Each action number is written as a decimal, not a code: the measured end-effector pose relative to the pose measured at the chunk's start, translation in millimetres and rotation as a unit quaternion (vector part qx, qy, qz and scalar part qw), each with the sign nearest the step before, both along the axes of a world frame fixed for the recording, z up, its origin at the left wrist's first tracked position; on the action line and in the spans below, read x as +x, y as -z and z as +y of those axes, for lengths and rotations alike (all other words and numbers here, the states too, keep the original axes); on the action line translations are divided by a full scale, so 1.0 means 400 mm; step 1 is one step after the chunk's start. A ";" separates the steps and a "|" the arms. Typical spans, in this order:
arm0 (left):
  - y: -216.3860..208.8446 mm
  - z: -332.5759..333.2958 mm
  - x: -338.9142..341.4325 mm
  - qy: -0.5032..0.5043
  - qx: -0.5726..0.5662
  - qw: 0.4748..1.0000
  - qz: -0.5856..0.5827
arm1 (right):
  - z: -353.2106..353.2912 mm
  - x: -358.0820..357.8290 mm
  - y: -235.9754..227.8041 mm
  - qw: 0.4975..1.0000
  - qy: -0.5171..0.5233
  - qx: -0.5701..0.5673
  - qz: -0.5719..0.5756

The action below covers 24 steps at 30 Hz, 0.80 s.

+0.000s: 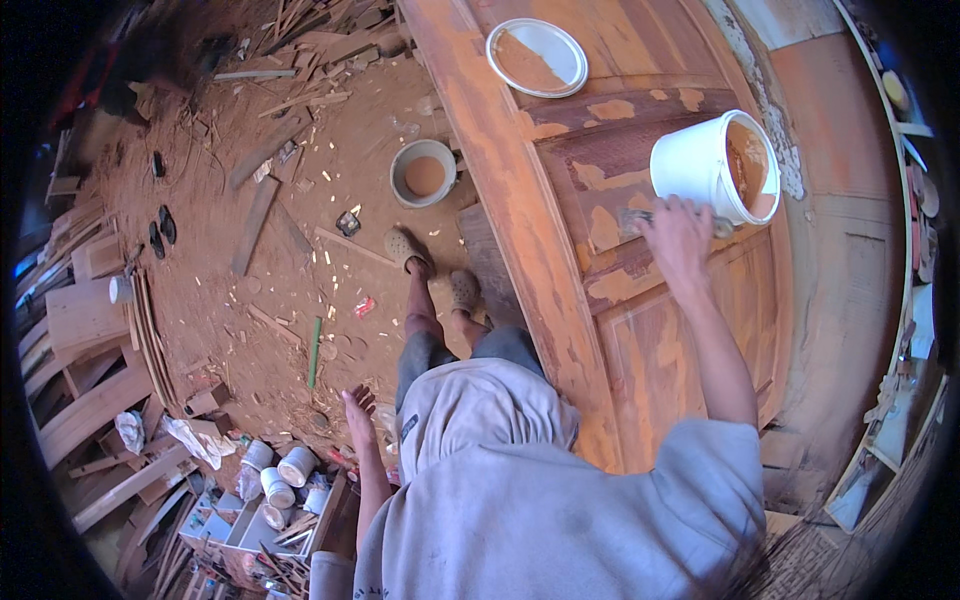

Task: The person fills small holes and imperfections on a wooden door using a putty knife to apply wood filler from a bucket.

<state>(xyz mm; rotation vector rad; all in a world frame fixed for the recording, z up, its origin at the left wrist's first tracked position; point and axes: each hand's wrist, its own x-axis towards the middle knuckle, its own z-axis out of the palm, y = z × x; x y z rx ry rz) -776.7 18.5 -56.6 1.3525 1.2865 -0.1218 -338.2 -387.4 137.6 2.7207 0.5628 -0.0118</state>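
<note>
A panelled wooden door [640, 340] lies at my right, smeared with patches of orange-brown filler. My right hand [680, 240] is over the door, closed around a putty knife [632, 222]. Its greyish blade points left, and the handle end shows past my fingers. Right beside that hand, a white bucket [690, 165] of orange-brown paste leans with its mouth to the right. Farther off on the door rests a white lid [556, 50], partly covered with the same paste. My left hand [358, 405] hangs out to the left, fingers apart, holding nothing.
On the dirt floor stands a grey basin [423, 174] of brownish liquid. Wood scraps and shavings, a green strip [315, 352] and dark sandals [162, 232] lie about. Several white tubs [297, 466] crowd a cluttered box at lower left, near stacked boards [95, 320].
</note>
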 end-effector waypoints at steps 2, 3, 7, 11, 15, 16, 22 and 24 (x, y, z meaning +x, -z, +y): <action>0.040 0.003 -0.057 -0.016 -0.007 1.000 0.022 | 0.000 -0.013 -0.069 0.995 0.076 0.052 0.040; 0.053 -0.001 -0.076 -0.017 -0.010 1.000 0.023 | 0.005 -0.019 -0.088 0.995 0.074 0.049 0.041; 0.087 -0.022 -0.114 -0.052 -0.050 0.995 0.063 | -0.030 -0.060 -0.066 0.937 0.184 0.173 0.240; 0.083 -0.025 -0.082 -0.022 -0.035 0.999 0.031 | -0.090 -0.126 0.036 0.897 0.095 0.324 0.284; 0.014 -0.017 0.007 -0.011 -0.007 1.000 0.027 | -0.008 -0.143 -0.011 0.925 0.108 0.189 0.310; 0.014 -0.009 0.011 -0.012 -0.008 1.000 0.017 | -0.001 -0.142 0.001 0.942 0.073 0.183 0.273; 0.002 0.014 0.028 -0.007 -0.003 1.000 0.002 | -0.022 -0.031 -0.018 0.945 -0.134 0.052 0.294; 0.002 0.010 0.022 -0.032 -0.002 0.999 0.011 | -0.025 -0.007 -0.021 0.939 -0.170 0.035 0.299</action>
